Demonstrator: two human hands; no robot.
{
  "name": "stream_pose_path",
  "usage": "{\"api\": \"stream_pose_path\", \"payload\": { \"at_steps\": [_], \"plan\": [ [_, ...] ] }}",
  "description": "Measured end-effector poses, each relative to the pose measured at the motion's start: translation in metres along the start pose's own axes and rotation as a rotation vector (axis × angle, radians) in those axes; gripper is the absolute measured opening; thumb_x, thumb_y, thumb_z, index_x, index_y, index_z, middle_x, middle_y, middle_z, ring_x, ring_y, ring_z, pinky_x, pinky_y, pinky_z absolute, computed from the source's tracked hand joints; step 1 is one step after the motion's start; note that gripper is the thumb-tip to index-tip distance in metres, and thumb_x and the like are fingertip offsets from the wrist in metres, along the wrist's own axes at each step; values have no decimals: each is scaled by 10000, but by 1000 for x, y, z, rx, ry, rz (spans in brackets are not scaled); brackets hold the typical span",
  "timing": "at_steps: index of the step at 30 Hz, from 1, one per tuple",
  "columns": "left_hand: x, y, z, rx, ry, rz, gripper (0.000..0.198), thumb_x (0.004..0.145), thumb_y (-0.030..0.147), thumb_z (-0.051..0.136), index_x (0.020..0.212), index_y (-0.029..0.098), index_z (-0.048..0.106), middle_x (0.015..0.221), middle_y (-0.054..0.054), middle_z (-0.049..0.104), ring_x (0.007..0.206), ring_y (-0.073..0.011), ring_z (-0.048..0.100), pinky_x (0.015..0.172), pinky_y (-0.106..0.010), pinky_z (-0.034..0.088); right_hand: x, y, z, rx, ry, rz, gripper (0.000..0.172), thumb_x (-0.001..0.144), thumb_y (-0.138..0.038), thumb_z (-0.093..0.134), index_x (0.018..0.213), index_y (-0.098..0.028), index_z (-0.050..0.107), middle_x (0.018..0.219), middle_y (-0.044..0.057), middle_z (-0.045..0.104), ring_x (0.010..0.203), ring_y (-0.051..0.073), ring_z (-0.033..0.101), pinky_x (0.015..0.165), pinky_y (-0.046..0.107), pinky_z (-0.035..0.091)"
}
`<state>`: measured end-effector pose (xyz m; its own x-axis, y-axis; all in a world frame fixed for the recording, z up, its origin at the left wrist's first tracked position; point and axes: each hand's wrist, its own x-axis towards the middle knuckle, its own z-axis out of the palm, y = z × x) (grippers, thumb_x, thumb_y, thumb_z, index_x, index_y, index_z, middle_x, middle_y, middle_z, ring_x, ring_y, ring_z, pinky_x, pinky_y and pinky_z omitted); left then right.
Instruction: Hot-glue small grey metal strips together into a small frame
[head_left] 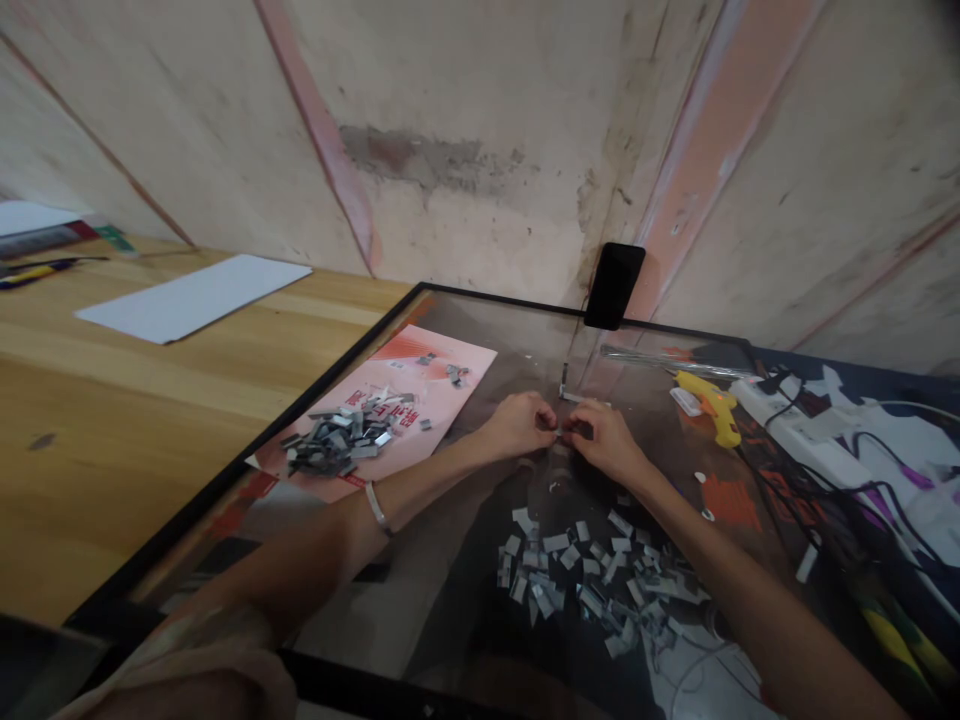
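Observation:
Over the dark glass panel [480,540], my left hand [521,425] and my right hand [604,435] meet fingertip to fingertip. Both are closed in a pinch; whatever tiny piece is between them is too small to make out. Just beyond the fingers, a short metal strip [581,398] lies on the glass beside a thin upright dark piece [564,380]. Many small silvery pieces [592,570] are scattered on the glass nearer to me, left of my right forearm. Another heap of dark grey metal pieces [337,440] rests on a pink printed sheet [450,390], left of my left hand.
A black phone [615,285] leans on the wall behind the panel. To the right are a yellow glue gun [709,405], a white power strip [795,430] and tangled cables. White paper [199,295] lies on the wooden table [97,430] at the left.

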<state>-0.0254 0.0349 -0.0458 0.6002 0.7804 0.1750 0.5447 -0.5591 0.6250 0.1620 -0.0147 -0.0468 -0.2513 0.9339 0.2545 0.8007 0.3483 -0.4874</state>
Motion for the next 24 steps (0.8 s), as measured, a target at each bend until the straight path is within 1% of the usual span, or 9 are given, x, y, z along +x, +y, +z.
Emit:
{"api": "stream_pose_path", "payload": {
  "at_steps": [11,17,21,24],
  "plan": [
    [1,-2,2,-7,-8,-10,181,672,285,663,790,159,717,734,-15,645,647,-117,551,575,-212,380,0,2,0,-8,-14,-3,94,751,-220,637,828,-202,686,863,49,619,823,181,549,732,290,395],
    [1,1,-8,-29,-34,-60,258,632,292,683,853,165,719,792,-15,652,660,-119,568,584,-207,408,0,4,2,6,-7,-26,66,752,-209,633,805,-211,670,868,42,622,845,184,551,754,301,394],
    [1,4,-14,-24,-82,-68,245,617,264,669,834,167,725,817,-13,661,666,-113,570,600,-202,423,0,4,2,20,11,-20,76,744,-191,626,802,-216,668,906,49,626,866,189,551,773,318,391],
    [1,5,-16,-14,-88,-65,236,622,249,655,828,162,729,815,-20,662,669,-113,573,599,-204,423,0,3,2,25,18,-7,83,746,-189,617,806,-217,668,916,50,628,877,193,551,785,328,388]
  ]
}}
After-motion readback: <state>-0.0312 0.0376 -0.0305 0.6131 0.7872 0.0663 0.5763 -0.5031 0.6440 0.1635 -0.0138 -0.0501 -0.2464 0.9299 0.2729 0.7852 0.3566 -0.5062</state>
